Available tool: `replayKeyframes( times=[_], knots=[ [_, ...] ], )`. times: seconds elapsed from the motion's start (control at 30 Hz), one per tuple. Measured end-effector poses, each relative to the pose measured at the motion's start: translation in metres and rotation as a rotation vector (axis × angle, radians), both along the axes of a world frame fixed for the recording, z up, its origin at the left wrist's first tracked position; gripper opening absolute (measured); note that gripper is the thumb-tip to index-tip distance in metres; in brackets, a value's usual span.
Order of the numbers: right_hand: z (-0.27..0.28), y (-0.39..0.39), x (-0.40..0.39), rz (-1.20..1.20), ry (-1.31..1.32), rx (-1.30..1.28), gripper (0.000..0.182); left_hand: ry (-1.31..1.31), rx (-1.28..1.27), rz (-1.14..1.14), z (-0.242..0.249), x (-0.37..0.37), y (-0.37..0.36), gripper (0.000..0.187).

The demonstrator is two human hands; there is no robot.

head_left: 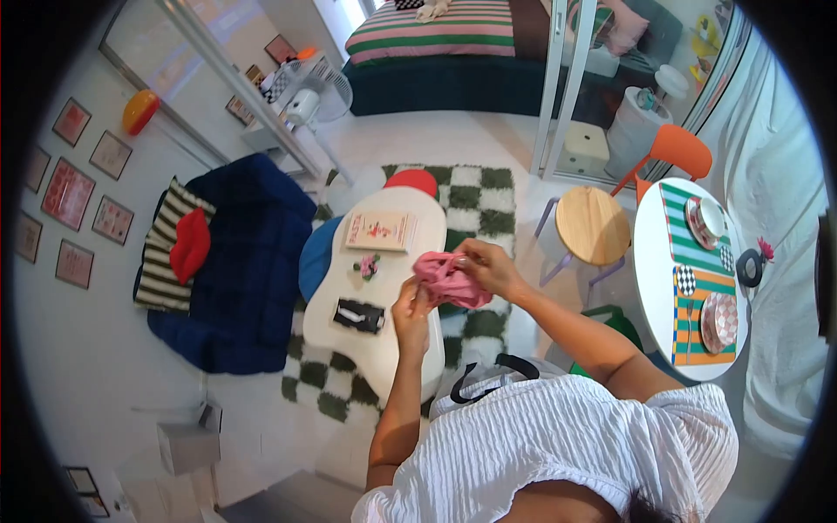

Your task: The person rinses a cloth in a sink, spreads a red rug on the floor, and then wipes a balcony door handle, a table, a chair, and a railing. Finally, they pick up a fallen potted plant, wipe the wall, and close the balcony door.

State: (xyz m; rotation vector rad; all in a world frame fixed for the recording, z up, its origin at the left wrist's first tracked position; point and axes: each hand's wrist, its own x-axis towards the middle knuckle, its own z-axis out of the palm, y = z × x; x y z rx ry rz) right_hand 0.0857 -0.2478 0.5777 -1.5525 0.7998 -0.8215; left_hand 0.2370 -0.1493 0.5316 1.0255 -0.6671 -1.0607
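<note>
A bunched pink cloth [449, 281] is held up between my two hands, above the right edge of the white coffee table [397, 353]. My left hand [411, 315] pinches its lower left side. On the upper right side, the fingers of my right hand [488, 266] are closed on the fabric. What kind of cloth item it is, I cannot make out. Left of the cloth on the tabletop lie a book [381, 232] with PASTA on its cover, a small pot of pink flowers [366, 267] and a flat black item with a white figure [358, 315].
A dark blue sofa [248, 261] with a striped cushion stands on the left. On the right are a wooden stool [593, 225], an orange chair [678, 152] and a round white table [649, 261] set with dishes. A checkered rug [484, 196] lies under the coffee table; a fan [318, 94] stands behind.
</note>
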Motion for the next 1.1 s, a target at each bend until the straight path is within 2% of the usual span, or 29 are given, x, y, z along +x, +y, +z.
replayKeyframes(
  times=[0.03, 0.07, 0.1, 0.17, 0.27, 0.33, 0.47, 0.5, 0.53, 0.63, 0.73, 0.8, 0.9, 0.93, 1.0, 1.03, 1.1],
  knots=[
    [-0.007, -0.029, -0.008, -0.070, 0.038, -0.029, 0.011, -0.005, -0.028, -0.089, -0.003, 0.000, -0.037, 0.025],
    [-0.032, -0.062, -0.016, -0.161, 0.104, -0.196, 0.012, -0.012, 0.025, -0.147, -0.007, -0.001, -0.070, 0.024],
    [-0.030, -0.086, -0.026, -0.195, 0.206, -0.127, 0.012, -0.026, 0.051, -0.213, -0.010, -0.002, -0.101, 0.024],
    [-0.033, -0.130, -0.037, -0.324, -0.056, 0.173, 0.012, 0.001, 0.089, -0.323, -0.011, -0.009, -0.162, 0.027],
    [-0.033, -0.202, -0.059, -0.429, -0.038, 0.186, 0.012, 0.040, 0.082, -0.463, 0.002, -0.023, -0.250, 0.037],
    [-0.044, -0.263, -0.072, -0.413, -0.098, 0.161, 0.013, 0.017, 0.079, -0.541, 0.004, -0.027, -0.312, 0.038],
    [-0.046, -0.405, -0.075, -0.331, -0.152, 0.072, 0.014, -0.003, 0.063, -0.484, -0.006, -0.028, -0.437, 0.045],
    [-0.039, -0.441, -0.068, -0.341, -0.160, 0.150, 0.017, -0.041, 0.056, -0.441, -0.010, -0.027, -0.472, 0.043],
    [-0.027, -0.475, -0.060, -0.335, -0.077, 0.191, 0.017, 0.063, 0.084, -0.405, -0.005, -0.027, -0.502, 0.038],
    [-0.007, -0.563, -0.037, -0.249, -0.160, 0.209, 0.021, 0.204, 0.101, -0.335, 0.006, -0.010, -0.576, 0.032],
    [0.024, -0.631, -0.004, -0.170, -0.157, 0.081, 0.031, 0.221, 0.087, -0.164, 0.016, 0.023, -0.643, 0.027],
    [0.041, -0.670, 0.026, 0.178, -0.018, -0.415, 0.043, 0.189, 0.073, -0.114, 0.019, 0.049, -0.688, 0.027],
    [0.013, -0.746, 0.076, 0.251, 0.127, -0.560, 0.046, 0.192, 0.095, -0.025, 0.013, 0.084, -0.766, 0.024],
    [0.007, -0.778, 0.089, 0.255, 0.128, -0.575, 0.046, 0.178, 0.118, -0.018, 0.011, 0.098, -0.795, 0.023],
    [-0.001, -0.843, 0.118, 0.227, 0.097, -0.378, 0.042, 0.204, 0.118, -0.033, 0.008, 0.125, -0.861, 0.024],
    [0.005, -0.873, 0.132, 0.177, 0.124, -0.352, 0.034, 0.222, 0.127, -0.051, 0.009, 0.142, -0.896, 0.026],
    [-0.013, -0.938, 0.155, 0.127, 0.095, -0.399, 0.032, 0.155, 0.128, -0.068, 0.015, 0.175, -0.956, 0.028]
  ],
)
